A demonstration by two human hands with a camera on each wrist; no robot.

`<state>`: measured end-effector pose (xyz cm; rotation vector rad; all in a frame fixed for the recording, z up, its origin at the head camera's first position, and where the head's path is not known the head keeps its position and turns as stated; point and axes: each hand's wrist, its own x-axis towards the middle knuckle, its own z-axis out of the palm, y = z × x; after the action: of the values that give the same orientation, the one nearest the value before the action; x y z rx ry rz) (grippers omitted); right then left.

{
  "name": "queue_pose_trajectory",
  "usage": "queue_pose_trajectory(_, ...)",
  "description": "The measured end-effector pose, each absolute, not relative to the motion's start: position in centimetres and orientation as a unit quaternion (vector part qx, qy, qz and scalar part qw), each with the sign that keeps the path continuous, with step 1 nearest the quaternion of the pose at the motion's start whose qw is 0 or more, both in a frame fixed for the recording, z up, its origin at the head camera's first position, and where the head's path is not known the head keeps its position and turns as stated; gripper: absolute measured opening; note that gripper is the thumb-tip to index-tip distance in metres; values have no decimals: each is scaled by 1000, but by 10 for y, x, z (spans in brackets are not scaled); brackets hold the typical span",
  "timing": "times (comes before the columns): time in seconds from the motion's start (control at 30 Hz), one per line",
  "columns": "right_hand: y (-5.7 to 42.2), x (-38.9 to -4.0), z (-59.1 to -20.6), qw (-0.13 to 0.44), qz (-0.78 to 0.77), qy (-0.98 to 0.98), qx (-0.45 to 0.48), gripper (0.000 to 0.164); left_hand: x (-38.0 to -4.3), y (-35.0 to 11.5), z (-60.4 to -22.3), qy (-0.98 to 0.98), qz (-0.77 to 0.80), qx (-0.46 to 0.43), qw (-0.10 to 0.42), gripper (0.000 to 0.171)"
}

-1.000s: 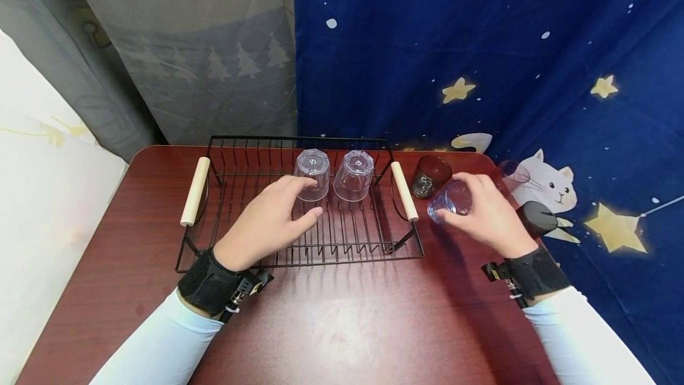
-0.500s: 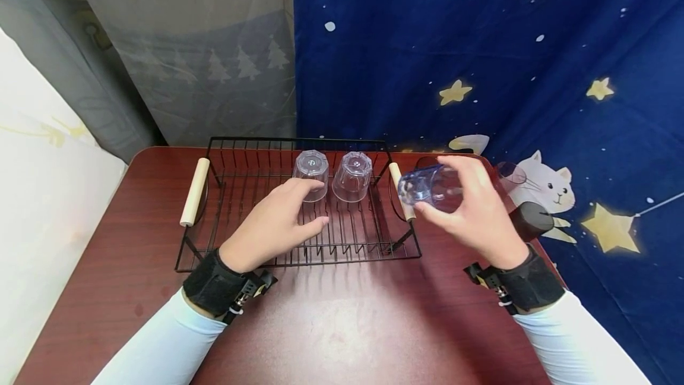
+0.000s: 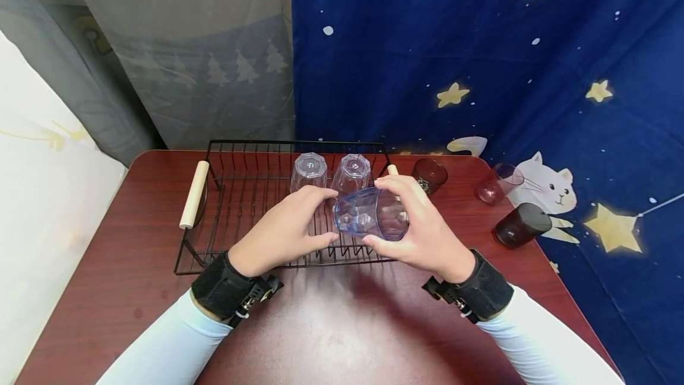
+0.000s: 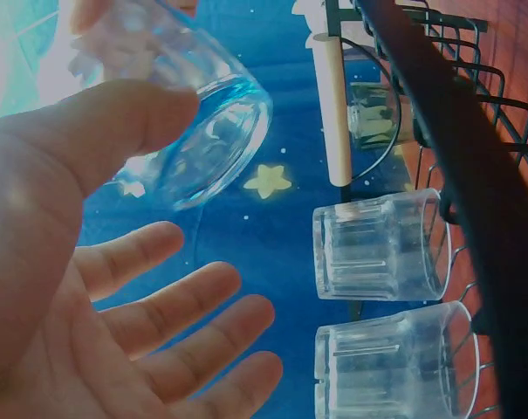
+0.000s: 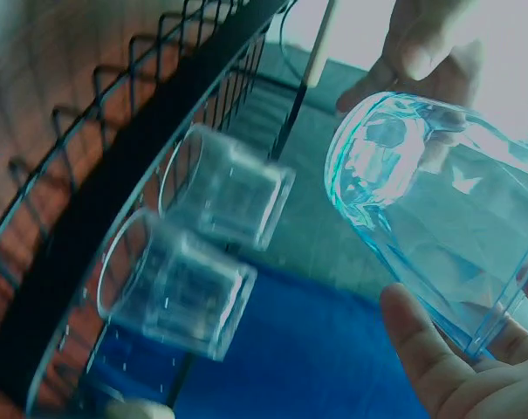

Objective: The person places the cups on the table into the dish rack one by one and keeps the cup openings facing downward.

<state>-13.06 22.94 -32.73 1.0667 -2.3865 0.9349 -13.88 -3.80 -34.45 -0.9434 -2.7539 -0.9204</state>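
My right hand (image 3: 427, 233) holds a blue-tinted clear drinking glass (image 3: 357, 214) by its rim end, thumb and fingers curled round it. The glass lies tilted on its side in the air over the front of a black wire dish rack (image 3: 251, 142), base toward the left. My left hand (image 3: 283, 227) has its thumb and fingers spread, fingertips right at the glass's base; in the left wrist view its thumb overlaps the glass (image 4: 216, 131). Behind the hands, two clear glasses (image 3: 310, 170) stand upside down in the rack.
Right of the rack are a dark brown glass (image 3: 430, 174), a pinkish glass (image 3: 498, 184) and a black cup (image 3: 522, 226) near the table's right edge. The rack has a wooden handle (image 3: 195, 195) at its left end. Curtains hang behind the reddish table (image 3: 123, 224).
My right hand has lifted the blue glass from the table right of the rack and carried it left, tipping it sideways. My left hand has shifted slightly right.
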Motion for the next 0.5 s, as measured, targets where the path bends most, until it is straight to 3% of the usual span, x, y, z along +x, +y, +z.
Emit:
queue_pose_trajectory(0.33,211,-134,-335,215,400,-765,457,77,-139,-37,-346,-902,-302,-308,27,80)
queue_pose_trajectory(0.5,210,-137,-338,204,412,-751,474,76,-139,-39,-344,-901,-304,-310,27,82)
